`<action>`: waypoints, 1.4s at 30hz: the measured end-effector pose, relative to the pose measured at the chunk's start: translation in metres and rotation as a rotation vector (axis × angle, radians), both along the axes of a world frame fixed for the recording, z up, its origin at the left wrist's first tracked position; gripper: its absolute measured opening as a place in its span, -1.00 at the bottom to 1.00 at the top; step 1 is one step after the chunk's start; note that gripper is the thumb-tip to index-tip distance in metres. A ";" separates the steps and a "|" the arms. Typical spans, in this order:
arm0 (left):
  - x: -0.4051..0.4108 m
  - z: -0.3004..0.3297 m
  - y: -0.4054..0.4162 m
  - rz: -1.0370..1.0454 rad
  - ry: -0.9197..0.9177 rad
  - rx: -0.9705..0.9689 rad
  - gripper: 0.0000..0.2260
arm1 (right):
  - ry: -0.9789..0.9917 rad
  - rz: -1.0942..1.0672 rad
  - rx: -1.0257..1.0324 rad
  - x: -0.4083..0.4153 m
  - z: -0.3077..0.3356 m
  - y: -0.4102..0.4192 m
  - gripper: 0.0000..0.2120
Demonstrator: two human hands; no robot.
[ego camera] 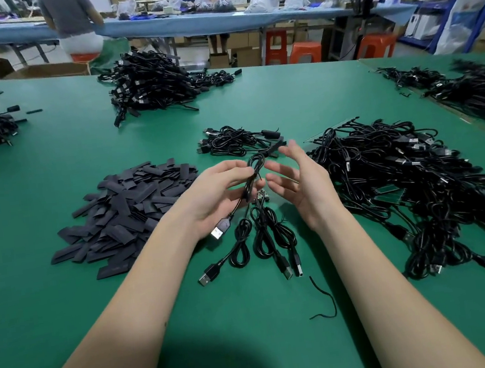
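Observation:
My left hand (220, 191) grips a coiled black USB cable (252, 176) above the green table (67, 312); the cable's silver plug (218, 232) hangs below my wrist. A black sleeve piece (272, 149) sits at the top end of this cable. My right hand (302, 182) hovers just right of the cable with fingers spread and holds nothing. Three bundled USB cables (260, 242) lie on the table below my hands.
A heap of flat black sleeve pieces (128, 210) lies left of my hands. A large pile of cables (412, 181) sits on the right, a small bunch (239, 141) lies ahead, and more piles (149, 82) lie farther back. A loose black tie (325, 299) lies near me. Two people stand at a far table.

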State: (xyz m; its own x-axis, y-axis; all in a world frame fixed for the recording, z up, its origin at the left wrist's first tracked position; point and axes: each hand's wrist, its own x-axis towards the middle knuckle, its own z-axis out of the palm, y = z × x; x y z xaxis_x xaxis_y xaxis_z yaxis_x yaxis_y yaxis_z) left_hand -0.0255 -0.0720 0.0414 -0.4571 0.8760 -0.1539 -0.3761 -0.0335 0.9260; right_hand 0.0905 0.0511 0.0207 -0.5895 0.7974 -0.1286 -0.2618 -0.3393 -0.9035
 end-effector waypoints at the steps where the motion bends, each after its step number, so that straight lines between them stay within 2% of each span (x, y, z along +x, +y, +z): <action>1: -0.002 0.000 0.002 0.025 0.004 -0.004 -0.84 | -0.041 0.002 0.027 -0.001 -0.001 0.000 -0.72; 6: -0.013 0.006 0.021 0.057 0.225 -0.112 -0.86 | -0.129 -0.028 0.119 -0.005 -0.007 -0.002 -0.77; 9: -0.025 0.017 0.041 0.071 0.540 -0.197 -0.85 | -0.135 -0.055 0.129 -0.008 -0.009 -0.003 -0.80; 14: -0.048 0.045 0.093 0.147 1.165 -0.288 -0.82 | -0.157 -0.070 0.122 -0.009 -0.012 0.000 -0.76; 17: -0.058 0.050 0.119 0.174 1.408 -0.321 -0.80 | -0.163 -0.069 0.123 -0.010 -0.013 0.001 -0.78; 20: -0.063 0.038 0.130 0.160 1.598 -0.449 -0.74 | -0.165 -0.057 0.113 -0.010 -0.015 0.003 -0.81; 22: -0.058 0.024 0.130 0.174 1.594 -0.449 -0.71 | -0.163 -0.042 0.101 -0.010 -0.014 0.005 -0.83; 24: -0.047 0.011 0.125 0.202 1.523 -0.356 -0.74 | -0.168 -0.030 0.096 -0.010 -0.014 0.006 -0.85; 27: -0.028 -0.007 0.107 0.269 1.314 -0.229 -0.85 | -0.198 -0.009 0.109 -0.010 -0.013 0.006 -0.88; 30: -0.016 -0.018 0.083 0.310 1.123 -0.187 -0.92 | -0.219 -0.006 0.118 -0.008 -0.011 0.005 -0.89; 33: -0.009 -0.027 0.059 0.318 1.055 -0.214 -0.91 | -0.318 -0.036 0.246 -0.005 -0.008 0.008 -0.94; 38: -0.007 -0.041 0.038 0.297 1.057 -0.269 -0.89 | -0.582 -0.019 0.489 -0.005 -0.003 0.010 -0.92; 40: -0.006 -0.042 0.035 0.300 1.037 -0.269 -0.87 | -0.595 0.041 0.434 -0.006 0.001 0.009 -0.94; 42: -0.005 -0.042 0.033 0.311 0.998 -0.254 -0.87 | -0.502 0.130 0.267 -0.005 0.007 0.007 -0.98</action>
State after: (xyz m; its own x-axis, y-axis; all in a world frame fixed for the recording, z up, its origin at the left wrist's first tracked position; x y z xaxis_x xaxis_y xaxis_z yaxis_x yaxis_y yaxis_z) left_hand -0.0302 -0.0387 -0.0002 -0.6741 0.6948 0.2506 0.5451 0.2391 0.8036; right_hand 0.0856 0.0586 0.0273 -0.6033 0.7661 -0.2216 0.2490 -0.0830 -0.9649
